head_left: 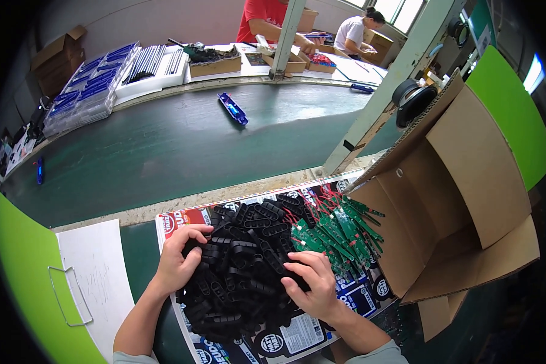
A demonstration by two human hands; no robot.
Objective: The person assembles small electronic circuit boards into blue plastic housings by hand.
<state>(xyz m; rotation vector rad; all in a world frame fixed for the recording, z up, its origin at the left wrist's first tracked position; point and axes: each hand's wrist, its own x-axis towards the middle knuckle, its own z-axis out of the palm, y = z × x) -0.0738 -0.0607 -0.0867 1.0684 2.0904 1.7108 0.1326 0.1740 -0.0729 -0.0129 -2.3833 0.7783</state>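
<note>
The single view came from the left camera on the person's head; it looked down and forward, from close above the left hand (181,258) and right hand (314,284); it reached across the green belt (182,136) to the far table (359,71), straight edges bending toward the rim.

1. The scene is bright; daylight enters by the windows (400,13) at upper right, which are washed out to white.
2. Pale glare streaks the far green surface (164,151), strongest right of centre.
3. A small patch at the far right edge glows bluish white.
4. Shadow deepens inside the cardboard box (480,159).
5. The black plastic parts (239,279) merge darkly, their outlines hard to separate.
6. Fisheye distortion bows straight edges; the corners fall to black.
</note>
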